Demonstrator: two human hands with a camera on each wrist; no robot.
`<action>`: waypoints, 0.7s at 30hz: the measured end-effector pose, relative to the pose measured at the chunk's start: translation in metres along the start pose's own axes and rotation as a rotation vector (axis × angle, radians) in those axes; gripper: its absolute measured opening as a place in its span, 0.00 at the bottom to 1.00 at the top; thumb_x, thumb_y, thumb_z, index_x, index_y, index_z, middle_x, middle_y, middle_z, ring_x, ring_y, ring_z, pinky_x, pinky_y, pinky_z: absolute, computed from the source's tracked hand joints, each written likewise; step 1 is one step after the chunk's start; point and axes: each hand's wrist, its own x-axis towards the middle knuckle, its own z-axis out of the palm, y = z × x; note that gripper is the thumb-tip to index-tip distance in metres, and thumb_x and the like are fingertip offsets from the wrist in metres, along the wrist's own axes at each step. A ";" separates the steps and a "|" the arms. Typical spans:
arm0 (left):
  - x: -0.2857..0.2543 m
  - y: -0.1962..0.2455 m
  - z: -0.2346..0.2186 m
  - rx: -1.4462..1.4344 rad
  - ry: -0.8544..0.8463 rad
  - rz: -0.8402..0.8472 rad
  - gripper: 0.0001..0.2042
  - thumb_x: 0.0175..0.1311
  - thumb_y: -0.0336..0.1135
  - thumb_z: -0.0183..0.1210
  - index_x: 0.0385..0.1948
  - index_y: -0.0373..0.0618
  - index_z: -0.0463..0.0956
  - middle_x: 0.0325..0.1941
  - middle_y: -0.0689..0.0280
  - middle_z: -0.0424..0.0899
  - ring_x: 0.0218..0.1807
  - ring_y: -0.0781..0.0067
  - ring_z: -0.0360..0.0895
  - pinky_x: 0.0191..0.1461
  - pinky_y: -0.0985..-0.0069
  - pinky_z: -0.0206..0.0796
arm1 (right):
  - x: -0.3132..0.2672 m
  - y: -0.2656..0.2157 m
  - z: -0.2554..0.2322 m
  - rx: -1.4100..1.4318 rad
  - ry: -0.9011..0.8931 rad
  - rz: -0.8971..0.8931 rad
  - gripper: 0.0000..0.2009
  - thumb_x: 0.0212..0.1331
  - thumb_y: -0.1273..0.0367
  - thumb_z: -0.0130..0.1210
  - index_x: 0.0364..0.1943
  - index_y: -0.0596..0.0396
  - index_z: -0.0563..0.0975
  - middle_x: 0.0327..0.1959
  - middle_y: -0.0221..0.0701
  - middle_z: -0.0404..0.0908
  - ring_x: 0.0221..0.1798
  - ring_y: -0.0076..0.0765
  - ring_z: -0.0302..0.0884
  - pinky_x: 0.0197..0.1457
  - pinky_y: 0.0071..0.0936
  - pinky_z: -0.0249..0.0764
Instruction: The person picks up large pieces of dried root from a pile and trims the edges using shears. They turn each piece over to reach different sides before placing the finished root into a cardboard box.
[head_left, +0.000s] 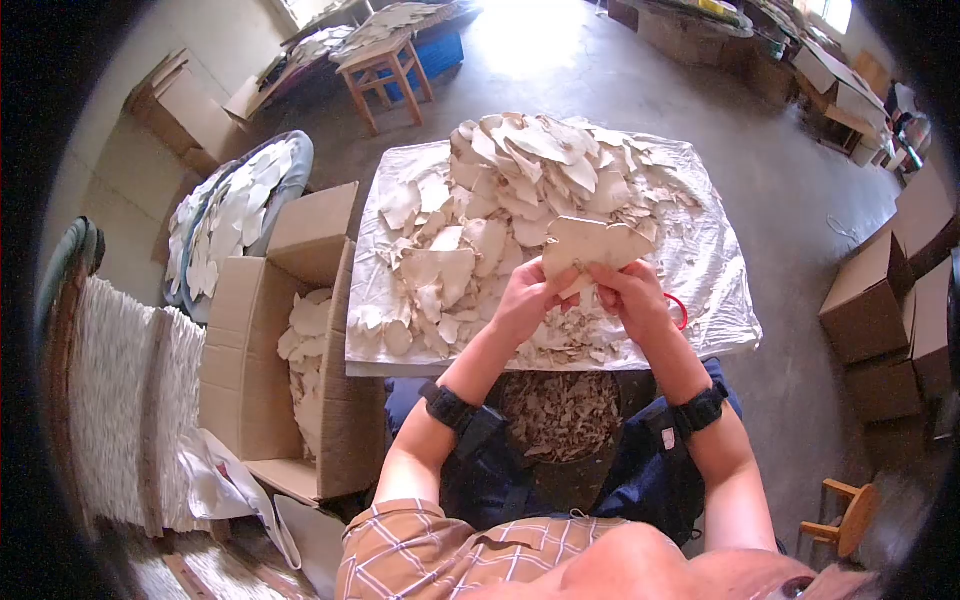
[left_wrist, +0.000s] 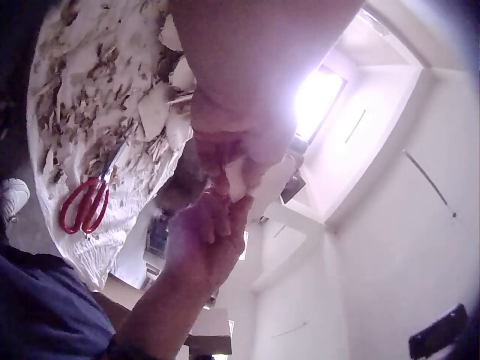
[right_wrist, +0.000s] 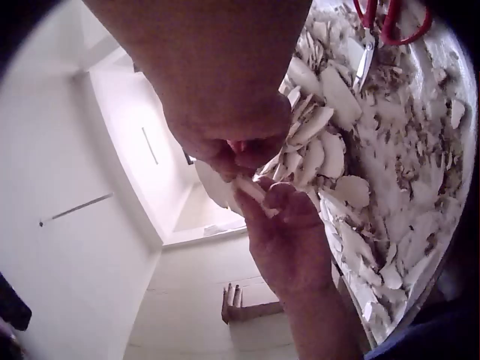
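Observation:
Both hands hold one flat, cream-coloured slice [head_left: 595, 245] with an uneven outline, raised above the near part of the covered table. My left hand [head_left: 535, 300] pinches its lower left edge between thumb and fingers. Close beside it, my right hand [head_left: 632, 300] pinches the lower edge, thumbs nearly meeting. In the left wrist view the right hand [left_wrist: 206, 232] has its fingers curled at the slice. The left hand [right_wrist: 289, 240] appears likewise in the right wrist view. Red-handled scissors [left_wrist: 86, 206] lie on the white cloth [head_left: 715, 300], mostly hidden behind the right hand in the head view.
A heap of similar slices [head_left: 530, 160] covers the table's far side, with small scraps nearer. Below the table edge sits a dark tub of trimmings [head_left: 565, 415]. An open cardboard box [head_left: 235, 370] holding slices stands left. A wooden stool [head_left: 385, 75] and more boxes [head_left: 870, 300] stand around.

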 end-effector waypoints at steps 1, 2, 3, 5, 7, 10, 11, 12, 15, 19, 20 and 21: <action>0.001 -0.003 0.000 0.024 0.041 -0.002 0.13 0.57 0.39 0.56 0.35 0.38 0.70 0.28 0.68 0.75 0.24 0.81 0.70 0.26 0.84 0.62 | -0.001 0.002 0.002 -0.001 0.000 -0.003 0.04 0.48 0.71 0.56 0.24 0.58 0.74 0.13 0.23 0.68 0.12 0.16 0.59 0.13 0.16 0.53; 0.002 -0.004 0.001 0.048 0.080 -0.002 0.13 0.57 0.39 0.56 0.35 0.38 0.70 0.27 0.68 0.75 0.24 0.81 0.70 0.26 0.84 0.62 | -0.002 0.003 0.007 -0.025 0.050 -0.056 0.05 0.48 0.71 0.56 0.24 0.57 0.74 0.13 0.23 0.68 0.12 0.16 0.59 0.13 0.16 0.53; 0.002 -0.004 0.001 0.048 0.076 -0.002 0.13 0.57 0.39 0.56 0.35 0.38 0.70 0.27 0.68 0.75 0.24 0.81 0.70 0.26 0.84 0.62 | -0.004 0.004 0.009 -0.047 0.102 -0.108 0.05 0.48 0.71 0.56 0.25 0.57 0.75 0.13 0.23 0.68 0.12 0.16 0.59 0.13 0.15 0.53; 0.001 -0.005 0.001 0.109 0.075 0.023 0.13 0.57 0.40 0.55 0.34 0.39 0.71 0.27 0.68 0.75 0.24 0.81 0.70 0.25 0.84 0.61 | -0.006 0.003 0.010 -0.081 0.085 -0.136 0.05 0.48 0.70 0.56 0.25 0.57 0.75 0.13 0.22 0.68 0.12 0.16 0.59 0.13 0.15 0.53; 0.000 -0.003 0.002 0.071 0.076 -0.001 0.12 0.58 0.40 0.55 0.34 0.39 0.71 0.27 0.68 0.75 0.24 0.81 0.70 0.25 0.84 0.62 | -0.006 0.000 0.010 -0.114 0.063 -0.161 0.06 0.49 0.69 0.56 0.25 0.57 0.75 0.13 0.22 0.68 0.12 0.16 0.60 0.13 0.15 0.53; -0.001 -0.001 -0.001 0.020 0.085 -0.030 0.12 0.59 0.40 0.53 0.34 0.39 0.70 0.28 0.67 0.75 0.23 0.81 0.70 0.25 0.83 0.62 | -0.005 -0.004 0.006 -0.092 -0.035 -0.066 0.07 0.49 0.68 0.56 0.24 0.57 0.75 0.13 0.22 0.68 0.11 0.16 0.60 0.13 0.16 0.53; -0.001 -0.002 -0.002 0.004 0.089 -0.035 0.12 0.59 0.39 0.53 0.34 0.39 0.69 0.29 0.67 0.75 0.23 0.80 0.69 0.25 0.83 0.62 | -0.004 -0.002 0.007 -0.111 -0.009 -0.059 0.07 0.49 0.68 0.56 0.23 0.56 0.75 0.12 0.22 0.68 0.12 0.17 0.60 0.13 0.16 0.53; -0.002 -0.003 0.000 -0.004 0.096 -0.056 0.12 0.59 0.39 0.53 0.34 0.39 0.69 0.29 0.67 0.75 0.23 0.80 0.69 0.25 0.83 0.62 | -0.005 0.002 0.007 -0.130 0.020 -0.043 0.07 0.49 0.68 0.56 0.23 0.56 0.75 0.12 0.22 0.68 0.12 0.17 0.61 0.13 0.16 0.53; -0.002 -0.008 0.002 -0.078 0.067 0.065 0.12 0.59 0.39 0.53 0.36 0.39 0.68 0.31 0.67 0.75 0.24 0.80 0.70 0.26 0.82 0.65 | -0.002 0.011 0.009 -0.160 0.044 -0.055 0.08 0.49 0.67 0.57 0.21 0.56 0.74 0.13 0.23 0.68 0.13 0.17 0.62 0.14 0.16 0.56; -0.003 -0.004 0.003 -0.021 0.139 0.126 0.12 0.58 0.37 0.54 0.37 0.38 0.67 0.34 0.65 0.76 0.30 0.78 0.75 0.31 0.81 0.70 | -0.004 0.008 0.012 -0.109 0.040 -0.051 0.08 0.48 0.68 0.57 0.27 0.59 0.76 0.18 0.25 0.73 0.17 0.17 0.65 0.18 0.15 0.61; -0.002 -0.004 -0.001 0.045 0.112 0.128 0.12 0.57 0.36 0.55 0.37 0.38 0.67 0.34 0.64 0.76 0.30 0.78 0.75 0.31 0.81 0.71 | -0.005 0.005 0.014 -0.096 0.041 -0.030 0.08 0.48 0.69 0.57 0.29 0.59 0.76 0.19 0.25 0.74 0.18 0.16 0.65 0.17 0.15 0.60; -0.002 -0.003 -0.001 0.113 0.085 0.131 0.12 0.57 0.35 0.56 0.37 0.37 0.67 0.34 0.64 0.77 0.30 0.77 0.76 0.31 0.81 0.71 | -0.005 0.005 0.015 -0.094 0.045 -0.030 0.08 0.48 0.69 0.57 0.29 0.59 0.76 0.19 0.25 0.74 0.18 0.16 0.65 0.17 0.15 0.60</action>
